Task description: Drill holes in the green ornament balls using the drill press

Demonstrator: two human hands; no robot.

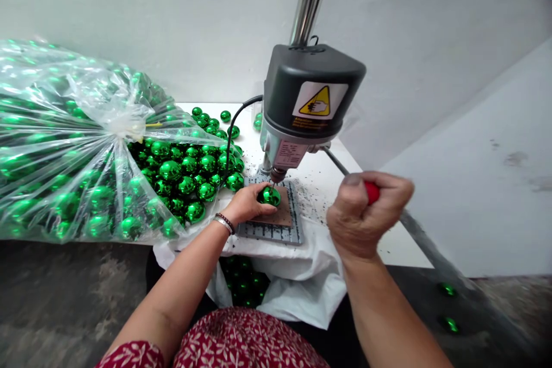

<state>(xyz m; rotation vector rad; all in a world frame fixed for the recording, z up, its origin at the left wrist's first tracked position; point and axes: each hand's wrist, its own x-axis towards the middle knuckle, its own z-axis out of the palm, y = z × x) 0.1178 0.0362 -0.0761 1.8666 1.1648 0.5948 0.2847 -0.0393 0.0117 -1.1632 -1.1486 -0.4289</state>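
A shiny green ball (269, 198) is held by my left hand (249, 202), thumb and fingers around its left side, over a brown board (282, 214) on the slotted metal base (297, 230). Directly above the ball is the chuck (278, 173) of a dark drill press (313, 86); whether the bit touches the ball is too small to tell. On the right, my right hand (366, 210) is wrapped around the red knob (371, 191) of the press lever (335, 161).
A clear plastic bag (125, 121) of green balls lies left, with loose balls (190, 167) spilling beside the press. Dark shavings dot the white table (397, 241). An open white sack (297, 293) holding balls hangs at the front edge. Two balls (448, 289) lie on the floor.
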